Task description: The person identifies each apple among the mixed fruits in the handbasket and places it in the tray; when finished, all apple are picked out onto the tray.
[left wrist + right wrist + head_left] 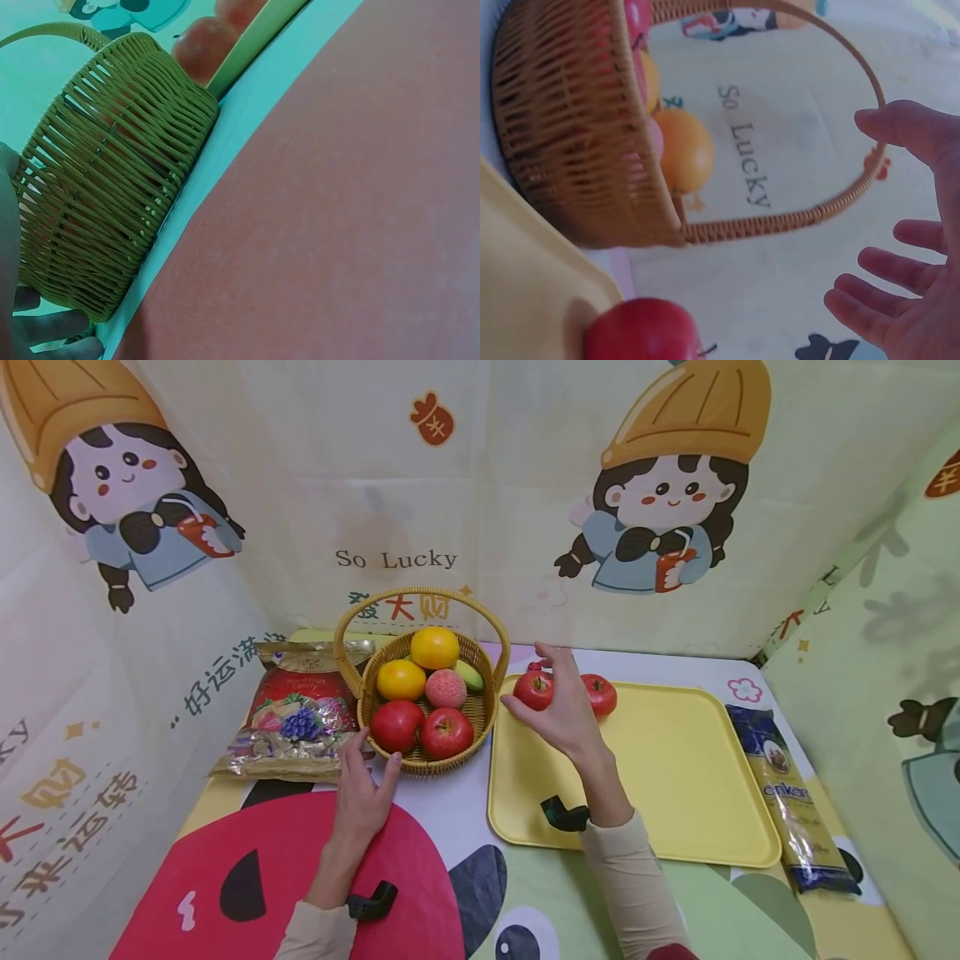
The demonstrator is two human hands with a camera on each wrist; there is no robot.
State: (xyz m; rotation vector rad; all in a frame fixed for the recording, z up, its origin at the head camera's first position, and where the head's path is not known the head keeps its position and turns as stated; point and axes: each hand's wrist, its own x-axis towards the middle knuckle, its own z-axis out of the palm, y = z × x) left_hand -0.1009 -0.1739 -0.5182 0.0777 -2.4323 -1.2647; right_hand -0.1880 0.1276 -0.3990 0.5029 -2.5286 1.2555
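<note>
At my far left, the shiny gold-and-red plastic candy bag (300, 722) lies flat on the cloth-covered counter (442, 802), its broad side down, probably the steadiest way for such a soft pack to rest. Just right of it stands the round tan woven basket (435, 767) with its tall hoop handle; its wall likely keeps the yellow, red, pink and green fruit from rolling away. My left hand (363, 797) reaches forward to its near left side, fingers loosely spread and thumb apart, perhaps to steady it; how firmly I press, I cannot tell. Further right, two glossy red round apples, the left apple (531, 695) and the right apple (602, 696), sit at the far left part of the flat yellow rectangular tray (675, 760), whose raised rim may help contain them. My right hand (566, 714) hangs over that end, wrist bent toward the basket, thumb wide of the fingers, nothing held. Beyond the tray's right edge lies the long gold-and-blue packet (791, 806).
</note>
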